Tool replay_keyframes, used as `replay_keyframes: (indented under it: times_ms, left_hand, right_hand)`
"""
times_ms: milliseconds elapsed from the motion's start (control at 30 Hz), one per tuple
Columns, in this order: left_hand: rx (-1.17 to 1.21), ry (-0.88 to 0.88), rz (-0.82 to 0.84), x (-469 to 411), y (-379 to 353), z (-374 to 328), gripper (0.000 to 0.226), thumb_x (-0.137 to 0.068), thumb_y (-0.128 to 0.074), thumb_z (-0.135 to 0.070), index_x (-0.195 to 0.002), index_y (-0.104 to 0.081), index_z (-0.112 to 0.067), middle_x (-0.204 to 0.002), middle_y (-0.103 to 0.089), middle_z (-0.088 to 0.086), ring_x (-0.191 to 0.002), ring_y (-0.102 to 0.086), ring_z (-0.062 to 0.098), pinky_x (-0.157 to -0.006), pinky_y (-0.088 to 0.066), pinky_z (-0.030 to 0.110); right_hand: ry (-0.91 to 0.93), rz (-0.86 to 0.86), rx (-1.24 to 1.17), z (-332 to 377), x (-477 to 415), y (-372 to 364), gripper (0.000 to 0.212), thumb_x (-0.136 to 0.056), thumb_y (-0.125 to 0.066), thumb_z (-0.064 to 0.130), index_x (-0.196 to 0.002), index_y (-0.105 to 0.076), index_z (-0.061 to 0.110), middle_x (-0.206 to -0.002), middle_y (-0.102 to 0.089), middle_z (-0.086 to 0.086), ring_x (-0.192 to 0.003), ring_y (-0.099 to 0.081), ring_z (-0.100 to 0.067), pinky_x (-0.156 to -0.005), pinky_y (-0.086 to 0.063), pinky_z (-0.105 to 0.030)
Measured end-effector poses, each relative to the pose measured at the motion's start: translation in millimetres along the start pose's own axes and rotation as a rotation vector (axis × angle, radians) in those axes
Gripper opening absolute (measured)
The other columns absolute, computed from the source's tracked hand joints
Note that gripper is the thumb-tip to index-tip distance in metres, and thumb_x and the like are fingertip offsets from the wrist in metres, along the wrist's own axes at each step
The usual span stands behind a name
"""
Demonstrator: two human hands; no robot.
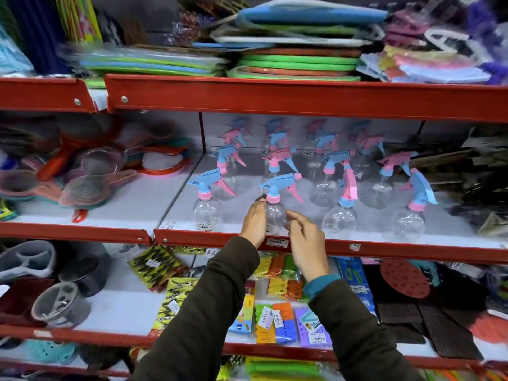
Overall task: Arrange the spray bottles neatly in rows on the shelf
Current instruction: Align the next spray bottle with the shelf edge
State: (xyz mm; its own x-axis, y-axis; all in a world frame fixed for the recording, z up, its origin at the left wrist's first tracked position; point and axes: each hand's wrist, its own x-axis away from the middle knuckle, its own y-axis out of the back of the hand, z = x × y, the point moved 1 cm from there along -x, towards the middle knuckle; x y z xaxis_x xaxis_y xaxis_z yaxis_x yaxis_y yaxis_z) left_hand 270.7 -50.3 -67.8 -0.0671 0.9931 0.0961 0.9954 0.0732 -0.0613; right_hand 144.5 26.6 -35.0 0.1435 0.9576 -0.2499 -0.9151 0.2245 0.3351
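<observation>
Several clear spray bottles with pink and blue trigger heads stand in rows on the middle shelf [412,243]. In the front row, one bottle [275,213] with a blue head and pink collar stands upright between my hands. My left hand [255,221] wraps its left side and my right hand [305,240] touches its right side with fingers spread. Left of it stands another front bottle [205,207]. To the right are two more front bottles, one [341,215] and one [409,221], their heads turned sideways.
The red shelf lip [357,247] runs just below my hands. Plastic strainers [88,185] lie on the left bay. Stacked mats [297,61] fill the shelf above. Packets of clothes pegs [277,320] sit on the shelf below.
</observation>
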Motion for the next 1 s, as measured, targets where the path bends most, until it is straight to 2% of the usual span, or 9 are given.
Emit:
replay_keyframes:
  times_ms: [167,300,400,467,533,600,700,833,1000]
  left_hand:
    - [-0.036,-0.042,0.005,13.9,-3.6,-16.6,0.078,-0.071,-0.038,-0.067,-0.131,-0.06,-0.021,-0.138,-0.062,0.013,-0.129,-0.057,0.031,-0.116,-0.04,0.052]
    - [-0.068,-0.084,-0.045,38.7,-1.3,-32.8,0.085,-0.077,-0.041,-0.067,-0.148,-0.044,-0.021,-0.155,-0.047,0.006,-0.145,-0.04,0.024,-0.124,-0.027,0.047]
    - [-0.052,-0.291,-0.221,66.9,-3.0,-36.6,0.055,-0.1,-0.041,-0.042,-0.15,-0.04,-0.02,-0.158,-0.039,0.002,-0.147,-0.034,0.016,-0.121,-0.024,0.03]
    - [-0.021,-0.411,-0.352,81.4,-6.9,-31.5,0.042,-0.101,-0.041,-0.037,-0.139,-0.05,-0.022,-0.147,-0.05,0.002,-0.138,-0.044,0.016,-0.116,-0.032,0.029]
    - [-0.041,-0.516,-0.388,93.4,-16.5,-23.8,0.034,-0.101,-0.041,-0.035,-0.128,-0.057,-0.022,-0.133,-0.06,0.003,-0.127,-0.054,0.017,-0.11,-0.041,0.031]
    - [-0.095,-0.568,-0.329,103.9,-31.4,-16.8,0.028,-0.103,-0.042,-0.026,-0.122,-0.06,-0.017,-0.124,-0.063,0.004,-0.119,-0.058,0.013,-0.104,-0.044,0.026]
    - [-0.175,-0.587,-0.168,116.4,-61.3,-11.7,0.029,-0.104,-0.042,-0.021,-0.124,-0.061,-0.012,-0.124,-0.064,0.004,-0.116,-0.058,0.002,-0.099,-0.04,0.011]
    - [-0.21,-0.426,-0.003,114.4,-99.4,-13.1,0.041,-0.105,-0.039,-0.03,-0.143,-0.05,-0.018,-0.147,-0.05,-0.001,-0.132,-0.045,0.002,-0.105,-0.028,0.001]
    - [-0.265,-0.264,0.089,111.7,-137.6,-28.4,0.055,-0.107,-0.033,-0.035,-0.157,-0.028,-0.013,-0.164,-0.028,0.005,-0.152,-0.027,0.013,-0.113,-0.014,0.014]
  right_hand:
    - [-0.006,0.033,-0.025,1.9,1.8,3.8,0.037,-0.1,-0.044,0.021,-0.131,-0.064,0.017,-0.134,-0.064,-0.005,-0.118,-0.058,-0.014,-0.103,-0.044,-0.026]
    - [-0.023,0.036,-0.116,0.6,5.5,6.9,0.033,-0.095,-0.042,0.036,-0.117,-0.066,0.036,-0.126,-0.068,0.0,-0.117,-0.063,-0.017,-0.108,-0.05,-0.043]
    - [-0.019,-0.006,-0.203,-4.5,12.1,13.0,0.029,-0.09,-0.042,0.047,-0.106,-0.067,0.045,-0.118,-0.071,0.008,-0.11,-0.068,-0.012,-0.104,-0.053,-0.045]
    - [-0.004,-0.046,-0.243,-7.2,17.0,18.8,0.03,-0.096,-0.044,0.039,-0.11,-0.07,0.035,-0.116,-0.073,0.006,-0.107,-0.07,-0.01,-0.102,-0.054,-0.044]
    - [0.034,-0.109,-0.255,-10.3,21.8,26.8,0.031,-0.099,-0.042,0.031,-0.11,-0.071,0.025,-0.11,-0.074,0.002,-0.104,-0.071,-0.011,-0.098,-0.056,-0.041]
    - [0.077,-0.183,-0.275,-11.7,26.4,36.9,0.031,-0.099,-0.043,0.028,-0.108,-0.071,0.019,-0.106,-0.075,-0.001,-0.102,-0.07,-0.013,-0.094,-0.056,-0.038]
    - [0.12,-0.291,-0.305,-20.2,25.6,54.5,0.027,-0.098,-0.044,0.016,-0.105,-0.07,0.013,-0.107,-0.072,-0.007,-0.101,-0.068,-0.012,-0.091,-0.055,-0.034]
    - [0.044,-0.368,-0.318,-31.0,10.2,81.3,0.025,-0.096,-0.042,0.016,-0.113,-0.061,0.018,-0.123,-0.062,-0.01,-0.107,-0.058,-0.004,-0.098,-0.047,-0.031]
    - [-0.13,-0.188,-0.247,-32.6,-21.7,102.3,0.041,-0.101,-0.038,0.03,-0.135,-0.055,0.017,-0.145,-0.052,-0.004,-0.134,-0.047,-0.017,-0.116,-0.034,-0.035]
